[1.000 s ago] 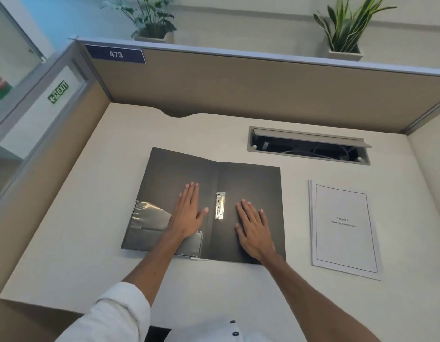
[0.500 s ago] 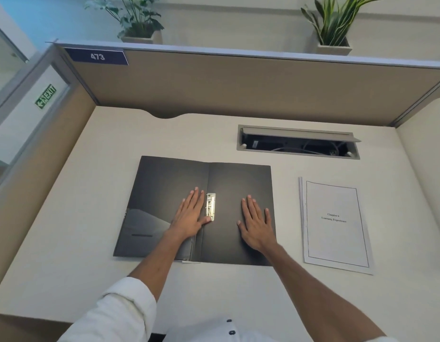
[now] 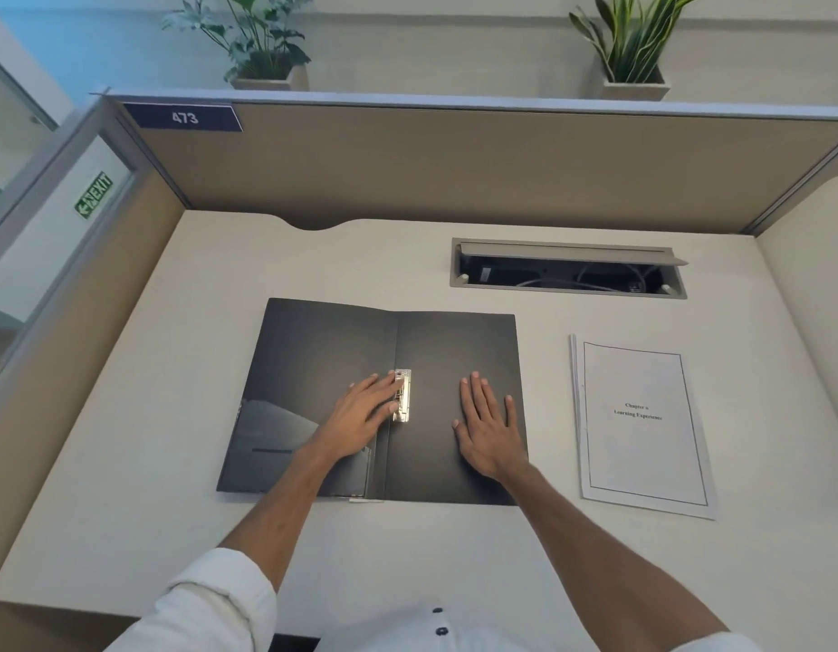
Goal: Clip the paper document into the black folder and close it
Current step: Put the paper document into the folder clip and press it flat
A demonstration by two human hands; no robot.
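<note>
The black folder [image 3: 323,350] lies open and flat on the desk. A metal clip [image 3: 402,395] runs along its spine. My left hand [image 3: 360,416] rests flat on the left flap, its fingertips and thumb touching the clip. My right hand [image 3: 490,428] lies flat, fingers spread, on the right flap. Neither hand holds anything. The paper document [image 3: 642,430], a white stapled stack with a framed title page, lies on the desk to the right of the folder, apart from it.
An open cable tray [image 3: 567,270] is set into the desk [image 3: 149,463] behind the folder. Partition walls [image 3: 454,171] enclose the desk at the back and both sides. Two potted plants [image 3: 261,44] stand on the ledge beyond.
My left hand has slid right until its fingers reach the metal clip. The right hand stays flat on the right flap. The camera has tilted slightly.
</note>
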